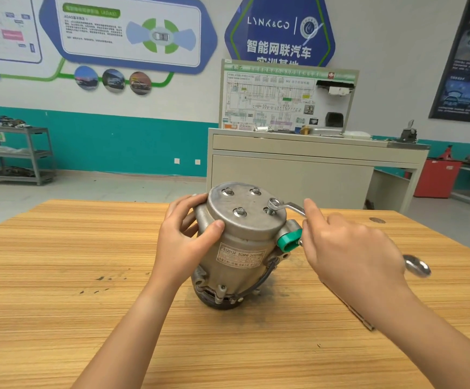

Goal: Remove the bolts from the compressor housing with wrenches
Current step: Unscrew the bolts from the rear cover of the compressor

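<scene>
Wrench [284, 205]: mid shaft hidden under R hand [349, 248]. Shiny shape [416, 265] right of compressor [245, 242]: blurred, wrench end or separate tool, can't tell. Bolt [269, 211] head enclosed by wrench ring; only threads show. Compressor's left flank covered by L hand [183, 240]. Label [241, 255] on compressor front: lower lines too small to read. Both forearms cut by bottom edge.

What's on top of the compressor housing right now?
Four bolts on the end cap: three seated, the fourth raised, threads showing. The wrench ring sits on it, covering its head.
</scene>
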Available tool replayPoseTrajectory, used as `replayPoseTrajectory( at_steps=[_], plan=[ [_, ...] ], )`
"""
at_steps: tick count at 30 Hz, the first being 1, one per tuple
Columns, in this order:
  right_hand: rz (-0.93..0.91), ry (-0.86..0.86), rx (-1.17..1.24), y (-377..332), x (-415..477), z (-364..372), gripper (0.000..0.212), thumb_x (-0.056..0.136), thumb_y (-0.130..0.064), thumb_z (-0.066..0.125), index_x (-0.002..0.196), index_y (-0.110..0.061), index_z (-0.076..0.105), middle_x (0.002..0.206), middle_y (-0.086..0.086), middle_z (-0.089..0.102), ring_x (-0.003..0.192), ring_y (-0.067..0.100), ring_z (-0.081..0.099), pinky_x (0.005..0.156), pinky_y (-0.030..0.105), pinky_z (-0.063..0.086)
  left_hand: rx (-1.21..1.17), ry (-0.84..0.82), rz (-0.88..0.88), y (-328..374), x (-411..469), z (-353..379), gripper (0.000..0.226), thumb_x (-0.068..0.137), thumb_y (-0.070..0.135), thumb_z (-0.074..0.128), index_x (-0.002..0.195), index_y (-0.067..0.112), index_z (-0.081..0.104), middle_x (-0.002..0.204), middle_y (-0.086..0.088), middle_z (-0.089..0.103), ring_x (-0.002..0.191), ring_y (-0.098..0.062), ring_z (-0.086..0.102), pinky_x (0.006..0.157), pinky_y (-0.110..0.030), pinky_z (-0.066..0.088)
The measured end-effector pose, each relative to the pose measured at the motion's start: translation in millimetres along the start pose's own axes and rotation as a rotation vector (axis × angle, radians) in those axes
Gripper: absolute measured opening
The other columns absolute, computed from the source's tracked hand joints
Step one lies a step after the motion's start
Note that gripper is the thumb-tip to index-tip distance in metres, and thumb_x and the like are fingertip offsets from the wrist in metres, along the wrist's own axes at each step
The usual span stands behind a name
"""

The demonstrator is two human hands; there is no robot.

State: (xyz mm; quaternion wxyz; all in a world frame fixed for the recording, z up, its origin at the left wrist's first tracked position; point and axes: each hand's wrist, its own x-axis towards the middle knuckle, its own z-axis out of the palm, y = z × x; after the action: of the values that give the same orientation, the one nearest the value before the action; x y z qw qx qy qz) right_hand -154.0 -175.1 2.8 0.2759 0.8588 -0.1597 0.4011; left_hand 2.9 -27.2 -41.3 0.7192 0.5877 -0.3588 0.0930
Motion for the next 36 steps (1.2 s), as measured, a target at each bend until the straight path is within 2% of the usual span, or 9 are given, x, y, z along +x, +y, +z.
replayPoseTrajectory(
  at_steps=[3, 6, 8, 14, 22, 26, 31, 33, 36],
  plan=[
    [-0.135, 0.226, 0.111, 23.1, 7.2, 34.3, 0.031, 0.089, -0.018, 0.047, 0.097, 0.0, 0.071, 0.051, 0.005, 0.054, 0.038, 0.021, 0.05, 0.037, 0.022, 0.034, -0.014, -0.013, -0.016, 0.5, 0.0, -2.0, 0.04, 0.079, 0.005, 0.069, 0.104, 0.035, 0.059, 0.127, 0.003, 0.05, 0.098, 0.009, 0.06, 0.086, -0.02, 0.052],
    [-0.292, 0.326, 0.277, 43.2, 32.8, 68.2, 0.032, 0.093, -0.015, 0.045, 0.096, 0.008, 0.068, 0.067, 0.014, 0.065, 0.056, 0.025, 0.063, 0.062, 0.037, 0.054, -0.027, -0.024, -0.032, 1.3, 1.7, -1.8, 0.039, 0.078, 0.006, 0.07, 0.105, 0.034, 0.06, 0.125, 0.005, 0.051, 0.1, 0.005, 0.061, 0.085, -0.022, 0.053],
    [-0.328, 0.321, 0.316, 43.5, 56.8, 81.3, 0.028, 0.091, -0.013, 0.05, 0.096, 0.008, 0.068, 0.08, 0.017, 0.069, 0.07, 0.027, 0.068, 0.077, 0.048, 0.052, -0.024, -0.034, -0.037, 1.6, 4.8, -1.5, 0.039, 0.079, 0.006, 0.069, 0.106, 0.032, 0.061, 0.123, 0.007, 0.053, 0.101, 0.003, 0.061, 0.08, -0.018, 0.054],
    [-0.568, 0.193, 0.454, 5.2, 112.2, 81.3, 0.029, 0.075, 0.003, 0.066, 0.104, 0.006, 0.066, 0.105, 0.019, 0.067, 0.093, 0.033, 0.066, 0.079, 0.049, 0.051, -0.006, -0.062, -0.065, 2.2, 13.8, 0.3, 0.036, 0.081, 0.005, 0.067, 0.109, 0.026, 0.062, 0.121, 0.007, 0.056, 0.102, -0.004, 0.062, 0.08, -0.02, 0.054],
    [-0.416, 0.254, 0.438, -0.5, 106.4, 76.3, 0.016, 0.079, 0.002, 0.058, 0.09, 0.008, 0.069, 0.089, 0.02, 0.07, 0.082, 0.033, 0.068, 0.073, 0.045, 0.055, -0.007, -0.07, -0.068, 1.6, 11.6, -3.6, 0.037, 0.083, 0.004, 0.065, 0.108, 0.03, 0.06, 0.125, 0.0, 0.059, 0.105, -0.004, 0.062, 0.08, -0.018, 0.053],
    [-0.361, 0.277, 0.457, 0.1, 102.7, 73.5, 0.034, 0.084, -0.014, 0.041, 0.084, 0.006, 0.069, 0.082, 0.017, 0.071, 0.076, 0.03, 0.069, 0.068, 0.04, 0.055, 0.116, -0.129, -0.085, 6.1, 13.7, -7.5, 0.034, 0.083, 0.019, 0.069, 0.111, 0.035, 0.056, 0.131, 0.007, 0.051, 0.119, -0.006, 0.052, 0.092, -0.026, 0.049],
    [-0.121, 0.205, 0.584, -1.5, 94.9, 85.6, 0.019, 0.092, -0.01, 0.051, 0.097, 0.004, 0.063, 0.085, 0.016, 0.066, 0.073, 0.033, 0.062, 0.059, 0.028, 0.036, 0.439, 0.066, 0.282, 31.9, 12.1, -6.6, 0.034, 0.083, 0.021, 0.066, 0.115, 0.021, 0.055, 0.131, 0.004, 0.042, 0.119, 0.006, 0.037, 0.098, -0.002, 0.024],
    [-0.015, 0.113, 0.663, -1.6, 95.0, 95.3, 0.024, 0.096, -0.018, 0.044, 0.108, -0.003, 0.059, 0.094, 0.011, 0.064, 0.082, 0.031, 0.058, 0.061, 0.027, 0.029, 0.476, 0.117, 0.558, 52.1, 10.2, 3.7, 0.026, 0.082, 0.019, 0.059, 0.105, 0.01, 0.064, 0.113, 0.0, 0.054, 0.106, 0.0, 0.049, 0.094, -0.009, 0.036],
    [0.103, 0.018, 0.79, -1.0, 95.4, 101.9, 0.023, 0.096, -0.023, 0.044, 0.109, -0.012, 0.06, 0.096, 0.006, 0.066, 0.087, 0.028, 0.058, 0.064, 0.031, 0.038, 0.61, -0.169, 0.731, 70.2, 15.1, 26.8, 0.028, 0.085, 0.02, 0.05, 0.094, 0.006, 0.072, 0.099, -0.001, 0.067, 0.092, -0.015, 0.062, 0.08, -0.03, 0.05]
  ],
)
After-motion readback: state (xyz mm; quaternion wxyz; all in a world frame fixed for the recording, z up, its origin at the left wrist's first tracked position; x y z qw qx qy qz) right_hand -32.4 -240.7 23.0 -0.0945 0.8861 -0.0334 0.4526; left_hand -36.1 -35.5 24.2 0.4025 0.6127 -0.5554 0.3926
